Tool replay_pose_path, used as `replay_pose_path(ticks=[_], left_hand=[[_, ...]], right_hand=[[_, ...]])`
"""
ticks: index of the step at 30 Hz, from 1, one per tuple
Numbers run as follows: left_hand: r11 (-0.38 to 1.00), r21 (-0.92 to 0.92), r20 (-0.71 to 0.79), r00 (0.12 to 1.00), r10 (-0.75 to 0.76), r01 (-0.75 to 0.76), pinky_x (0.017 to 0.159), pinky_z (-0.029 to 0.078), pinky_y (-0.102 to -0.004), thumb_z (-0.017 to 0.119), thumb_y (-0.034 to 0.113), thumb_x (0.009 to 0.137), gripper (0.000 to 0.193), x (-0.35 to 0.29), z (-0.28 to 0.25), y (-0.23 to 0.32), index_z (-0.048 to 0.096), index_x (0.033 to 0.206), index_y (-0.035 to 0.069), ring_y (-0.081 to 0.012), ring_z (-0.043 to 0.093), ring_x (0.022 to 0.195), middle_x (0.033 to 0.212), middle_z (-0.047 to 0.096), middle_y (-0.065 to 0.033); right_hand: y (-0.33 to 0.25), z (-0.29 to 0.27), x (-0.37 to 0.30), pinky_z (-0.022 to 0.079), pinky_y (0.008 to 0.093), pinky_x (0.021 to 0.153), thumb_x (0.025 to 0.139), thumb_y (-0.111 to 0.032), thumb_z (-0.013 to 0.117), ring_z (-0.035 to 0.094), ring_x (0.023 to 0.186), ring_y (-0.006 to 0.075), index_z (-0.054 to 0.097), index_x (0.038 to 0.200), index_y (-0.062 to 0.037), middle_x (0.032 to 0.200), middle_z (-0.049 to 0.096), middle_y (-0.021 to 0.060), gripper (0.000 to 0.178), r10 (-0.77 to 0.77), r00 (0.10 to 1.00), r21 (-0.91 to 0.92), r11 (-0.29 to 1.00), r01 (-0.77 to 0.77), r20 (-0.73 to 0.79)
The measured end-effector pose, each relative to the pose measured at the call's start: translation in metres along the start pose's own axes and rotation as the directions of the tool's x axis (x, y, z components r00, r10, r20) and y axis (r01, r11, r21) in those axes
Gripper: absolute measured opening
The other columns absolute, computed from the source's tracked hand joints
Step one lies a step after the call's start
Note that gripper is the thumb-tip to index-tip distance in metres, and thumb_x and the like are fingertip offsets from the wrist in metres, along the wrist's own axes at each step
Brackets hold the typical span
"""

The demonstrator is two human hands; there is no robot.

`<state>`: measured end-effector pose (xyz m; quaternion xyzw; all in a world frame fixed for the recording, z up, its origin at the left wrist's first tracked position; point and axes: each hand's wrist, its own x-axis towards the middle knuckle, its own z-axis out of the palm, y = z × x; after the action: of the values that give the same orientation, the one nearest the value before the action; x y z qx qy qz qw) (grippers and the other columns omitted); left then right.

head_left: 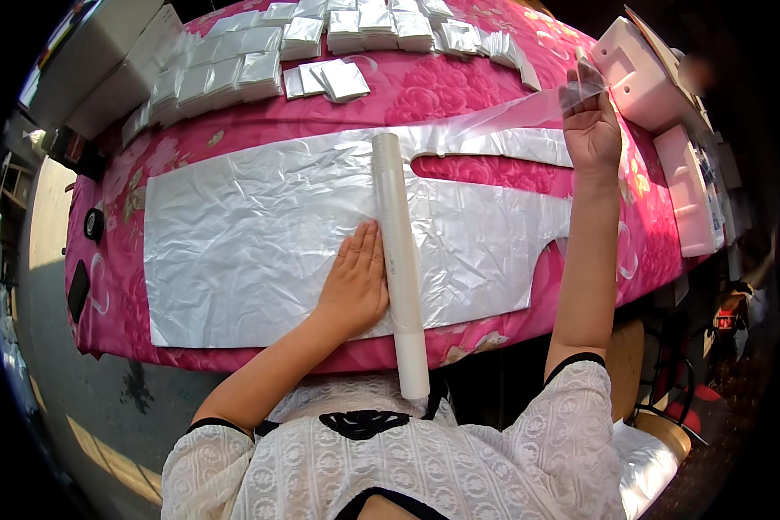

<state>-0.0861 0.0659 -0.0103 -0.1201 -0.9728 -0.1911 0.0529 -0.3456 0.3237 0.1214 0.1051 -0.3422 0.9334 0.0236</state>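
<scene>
A stack of thin silvery-white plastic sheets (251, 234), cut with long strap-like ends and a slot on the right, lies flat across the table. Across it rests a long pale roll (397, 251), its near end reaching past the table edge. My left hand (355, 282) presses flat on the sheets, fingers stretched out and touching the roll's left side. Raised at the far right, my right hand (593, 130) holds the end of a clear plastic film (516, 113), palm toward me. The film slants up from the stack and covers the fingers, so the exact grip is unclear.
Folded plastic packets (225, 74) stand in rows along the far side of the pink flowered tablecloth (442, 91). White foam boxes (637, 65) line the right edge. A black tape roll (94, 224) and a dark flat object (78, 290) lie at the left edge.
</scene>
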Motion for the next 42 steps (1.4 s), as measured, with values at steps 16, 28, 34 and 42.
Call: replay_pose_path(ticks=[16,28,34,42], left_hand=[[0.998,-0.037,-0.126,0.991,0.049,-0.054,0.111,0.013,-0.0439,0.04,0.019,0.081,0.062,0.004,0.026,-0.004,0.028,0.132,-0.014,-0.0359,0.021,0.135,0.141,0.026,-0.0267],[0.998,0.017,-0.04,0.997,0.067,-0.066,0.111,0.008,-0.0483,0.049,0.03,0.077,0.077,-0.004,0.005,-0.007,0.021,0.135,-0.011,-0.0391,0.01,0.137,0.143,0.017,-0.0302],[0.959,-0.263,-0.045,0.995,0.095,-0.103,0.11,0.009,-0.048,0.06,0.031,0.073,0.09,-0.019,-0.025,-0.013,0.013,0.14,-0.006,-0.0385,0.006,0.137,0.146,0.006,-0.0262],[0.921,-0.386,-0.309,0.935,-0.173,0.043,0.109,0.017,-0.042,0.052,0.025,0.085,0.068,-0.096,-0.104,-0.075,0.022,0.14,-0.001,-0.0332,0.021,0.135,0.144,0.025,-0.019]], right_hand=[[0.35,0.24,-0.281,0.037,0.036,0.098,0.089,-0.019,0.046,0.048,0.117,0.035,0.034,0.13,0.0108,0.125,0.047,0.0283,0.051,0.719,0.588,-0.824,0.547,-0.149,0.371],[0.13,0.087,-0.203,0.046,0.037,0.088,0.076,-0.002,0.061,0.057,0.103,0.0307,0.058,0.111,-0.0037,0.114,0.059,0.0125,0.036,0.367,0.554,-0.664,0.4,0.631,0.747],[0.088,0.011,-0.185,0.034,0.0428,0.102,0.084,-0.027,0.056,0.039,0.126,0.031,0.045,0.13,-0.0059,0.137,0.04,0.0151,0.051,0.6,0.486,-0.659,0.093,0.747,0.636],[0.19,0.087,-0.204,0.012,0.046,0.111,0.09,-0.05,0.036,0.019,0.136,0.0292,0.043,0.131,-0.0055,0.14,0.037,0.0104,0.061,0.608,0.2,-0.455,0.3,0.838,0.769]])
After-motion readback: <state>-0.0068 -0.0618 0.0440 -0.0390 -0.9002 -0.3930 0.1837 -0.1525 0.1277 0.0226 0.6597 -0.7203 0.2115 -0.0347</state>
